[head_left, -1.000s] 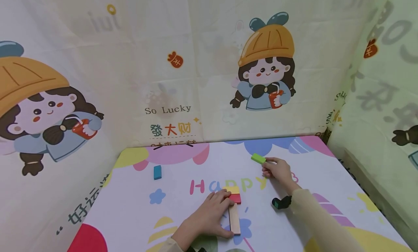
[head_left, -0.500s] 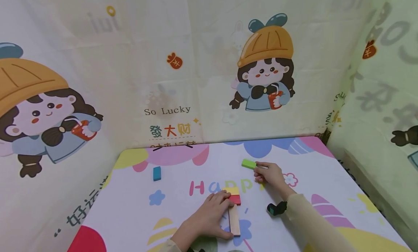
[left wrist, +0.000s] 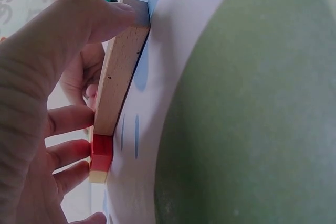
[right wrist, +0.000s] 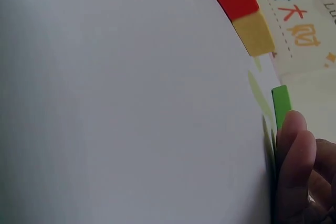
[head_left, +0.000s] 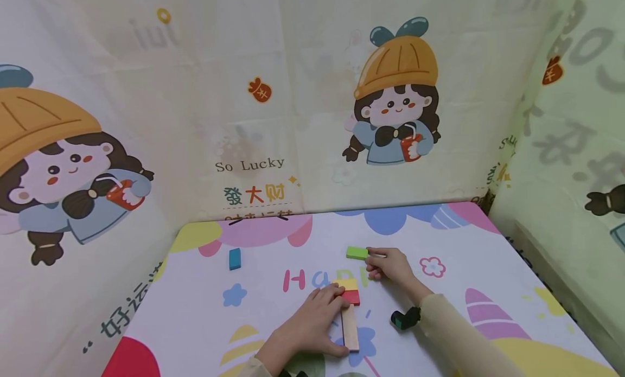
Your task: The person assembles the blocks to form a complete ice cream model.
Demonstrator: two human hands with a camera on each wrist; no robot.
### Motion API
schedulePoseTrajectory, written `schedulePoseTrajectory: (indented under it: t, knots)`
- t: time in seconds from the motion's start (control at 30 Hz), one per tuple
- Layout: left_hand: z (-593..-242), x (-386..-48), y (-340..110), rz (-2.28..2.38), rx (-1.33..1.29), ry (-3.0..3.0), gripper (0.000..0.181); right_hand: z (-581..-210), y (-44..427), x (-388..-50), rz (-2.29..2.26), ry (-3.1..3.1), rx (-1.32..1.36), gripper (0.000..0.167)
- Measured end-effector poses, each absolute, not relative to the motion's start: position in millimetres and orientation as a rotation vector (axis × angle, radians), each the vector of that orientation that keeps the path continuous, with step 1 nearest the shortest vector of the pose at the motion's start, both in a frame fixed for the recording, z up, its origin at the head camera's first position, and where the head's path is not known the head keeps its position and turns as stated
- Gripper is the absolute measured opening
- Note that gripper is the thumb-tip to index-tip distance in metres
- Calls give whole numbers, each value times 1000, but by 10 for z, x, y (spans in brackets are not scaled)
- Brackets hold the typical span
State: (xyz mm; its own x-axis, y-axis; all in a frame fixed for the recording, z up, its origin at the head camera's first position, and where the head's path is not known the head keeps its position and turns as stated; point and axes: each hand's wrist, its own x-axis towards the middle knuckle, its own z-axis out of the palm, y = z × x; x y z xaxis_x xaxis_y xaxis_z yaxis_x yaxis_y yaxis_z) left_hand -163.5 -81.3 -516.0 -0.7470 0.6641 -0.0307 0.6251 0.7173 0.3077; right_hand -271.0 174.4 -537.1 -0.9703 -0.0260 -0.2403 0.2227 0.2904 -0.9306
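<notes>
A plain wooden block [head_left: 350, 328], a red block [head_left: 351, 297] and a yellow block [head_left: 345, 284] lie end to end in a row. The left hand [head_left: 312, 323] rests along the row's left side, its thumb on the wooden block's near end and fingertips against the far part. In the left wrist view the thumb touches the wooden block [left wrist: 122, 72], with fingers beside the red block [left wrist: 102, 153]. The right hand [head_left: 390, 268] pinches the right end of a green block [head_left: 357, 253], beyond the yellow one. The right wrist view shows fingers on the green block [right wrist: 282, 104].
A blue block [head_left: 235, 259] stands apart at the left of the patterned table [head_left: 185, 312]. Cloth printed with cartoon figures hangs behind the table and at both sides. Each wrist wears a black strap; the right one [head_left: 405, 318] is near the table's middle right.
The right hand has moved left and a little nearer with the green block, which has turned more level across the view. The left hand and the row have stayed in place.
</notes>
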Motion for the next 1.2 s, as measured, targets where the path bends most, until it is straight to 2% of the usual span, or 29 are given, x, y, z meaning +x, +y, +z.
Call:
schedulePoseTrajectory:
  t: [0.73, 0.83, 1.0, 1.2]
  knots:
    - [-5094, -1702, -787, 466, 1028, 2757, 73, -5353, 1611, -2604, -1764, 2351, 117, 44]
    - [-5076, -1806, -779, 692, 919, 2729, 70, -5342, 1653, -2573, -1904, 2275, 224, 47]
    - [-5055, -2102, -762, 1397, 515, 2532, 60, -5249, 1752, -2486, -2345, 1688, 378, 66]
    - [-5085, -2460, -763, 2108, 137, 1841, 79, -5139, 1831, -2403, -2466, 1246, 355, 78]
